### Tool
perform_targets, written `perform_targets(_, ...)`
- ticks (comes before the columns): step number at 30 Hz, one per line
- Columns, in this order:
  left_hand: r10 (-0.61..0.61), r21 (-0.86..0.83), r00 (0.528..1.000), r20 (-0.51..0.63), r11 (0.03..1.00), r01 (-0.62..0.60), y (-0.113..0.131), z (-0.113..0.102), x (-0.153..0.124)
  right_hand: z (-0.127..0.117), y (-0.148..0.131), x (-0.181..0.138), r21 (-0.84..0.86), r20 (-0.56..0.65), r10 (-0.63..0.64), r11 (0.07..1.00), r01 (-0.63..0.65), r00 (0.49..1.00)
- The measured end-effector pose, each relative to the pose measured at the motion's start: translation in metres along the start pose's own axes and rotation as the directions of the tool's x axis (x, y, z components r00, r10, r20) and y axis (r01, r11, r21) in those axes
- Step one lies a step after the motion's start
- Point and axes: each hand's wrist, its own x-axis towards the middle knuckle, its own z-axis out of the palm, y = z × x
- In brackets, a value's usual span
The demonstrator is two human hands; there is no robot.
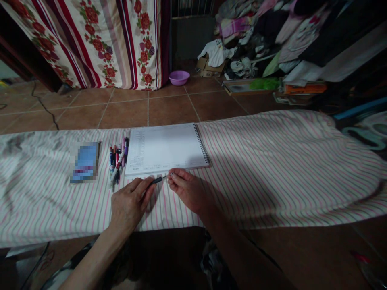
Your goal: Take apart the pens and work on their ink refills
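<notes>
My left hand [128,201] is closed around a dark pen barrel [156,181], from which a thin refill-like rod points to the right. Close to that end, my right hand [187,188] pinches a small shiny metal piece [171,174], too small to name for sure. Both hands hover over the near side of the striped cloth, just below an open spiral notebook [169,145] with a printed left margin and its wire binding on the right. Left of the notebook lies a cluster of several pens [116,161].
Striped cloth [272,161] covers the long surface in front of me. A pixelated phone-like object [85,162] rests at left. Beyond, on the tiled floor [127,106], are a purple basin [179,77], a cardboard box [210,66] and heaped clothes [238,26]; a floral curtain [105,40] hangs behind.
</notes>
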Motion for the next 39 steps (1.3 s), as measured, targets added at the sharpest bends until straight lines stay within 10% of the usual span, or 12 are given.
perform_targets(39,0.072,0.141,0.996,-0.06,0.988,-0.063,-0.0018,0.001,-0.0006,0.0014,0.0063,0.0021,-0.152,-0.041,-0.07,0.986,0.063,0.997)
